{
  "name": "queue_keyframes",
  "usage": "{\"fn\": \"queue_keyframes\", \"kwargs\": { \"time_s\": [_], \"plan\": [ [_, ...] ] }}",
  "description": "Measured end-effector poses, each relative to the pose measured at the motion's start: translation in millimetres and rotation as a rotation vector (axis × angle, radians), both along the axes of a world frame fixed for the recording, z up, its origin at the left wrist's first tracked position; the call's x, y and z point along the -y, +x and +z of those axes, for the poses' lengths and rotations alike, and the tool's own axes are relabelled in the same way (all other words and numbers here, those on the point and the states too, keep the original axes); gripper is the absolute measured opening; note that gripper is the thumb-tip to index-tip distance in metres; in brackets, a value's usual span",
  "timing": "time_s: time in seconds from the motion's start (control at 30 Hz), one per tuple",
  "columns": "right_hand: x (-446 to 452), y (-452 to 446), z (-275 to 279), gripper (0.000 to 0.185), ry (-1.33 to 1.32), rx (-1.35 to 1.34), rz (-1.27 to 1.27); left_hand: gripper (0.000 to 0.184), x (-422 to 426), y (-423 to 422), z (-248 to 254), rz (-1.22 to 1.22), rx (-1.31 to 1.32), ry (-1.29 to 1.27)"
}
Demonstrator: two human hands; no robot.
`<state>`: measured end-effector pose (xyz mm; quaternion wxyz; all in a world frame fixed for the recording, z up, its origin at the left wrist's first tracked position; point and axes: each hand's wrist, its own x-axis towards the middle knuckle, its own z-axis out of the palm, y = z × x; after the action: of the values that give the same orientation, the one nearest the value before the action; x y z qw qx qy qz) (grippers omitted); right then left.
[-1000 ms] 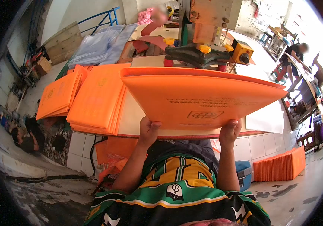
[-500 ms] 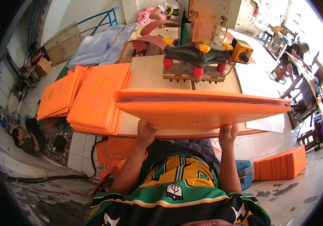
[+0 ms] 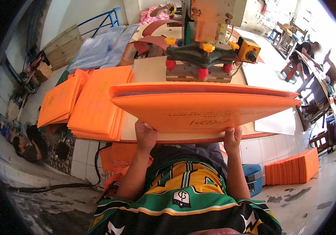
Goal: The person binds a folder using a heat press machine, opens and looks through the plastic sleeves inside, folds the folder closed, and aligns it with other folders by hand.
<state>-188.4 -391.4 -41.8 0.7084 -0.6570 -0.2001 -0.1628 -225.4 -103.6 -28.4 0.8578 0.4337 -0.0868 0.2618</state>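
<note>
An orange folder point(image 3: 207, 107) with printed text and an emblem is held up above the front of the table point(image 3: 148, 74). My left hand point(image 3: 146, 135) grips its lower edge at the left, thumb on the near face. At the right, my right hand point(image 3: 232, 139) pinches the same edge. The fingers behind the folder are hidden. Its top side shows a narrow gap between the covers. A stack of orange folders point(image 3: 99, 103) lies left of my left hand, with a smaller stack point(image 3: 60, 98) beside it.
A press point(image 3: 203, 56) with yellow knobs and a control box point(image 3: 250, 50) stands behind the folder. Clear plastic sheets point(image 3: 99, 49) lie at the back left. More orange folders point(image 3: 293, 167) stand on the floor at right, near a blue case point(image 3: 253, 178). A person point(image 3: 307, 55) sits at far right.
The folder first tipped flatter and lower, then tilted back so its print shows more again. Both hands have shifted slightly left with it. An arm in the background near the pink material has moved.
</note>
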Motion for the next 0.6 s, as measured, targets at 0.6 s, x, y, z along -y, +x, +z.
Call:
{"fn": "queue_keyframes", "kwargs": {
  "time_s": [0.6],
  "plan": [
    [-9,-2,6,0.057,0.01,0.059,-0.067,0.039,4,1,6,0.075,0.026,-0.042]
  ]
}}
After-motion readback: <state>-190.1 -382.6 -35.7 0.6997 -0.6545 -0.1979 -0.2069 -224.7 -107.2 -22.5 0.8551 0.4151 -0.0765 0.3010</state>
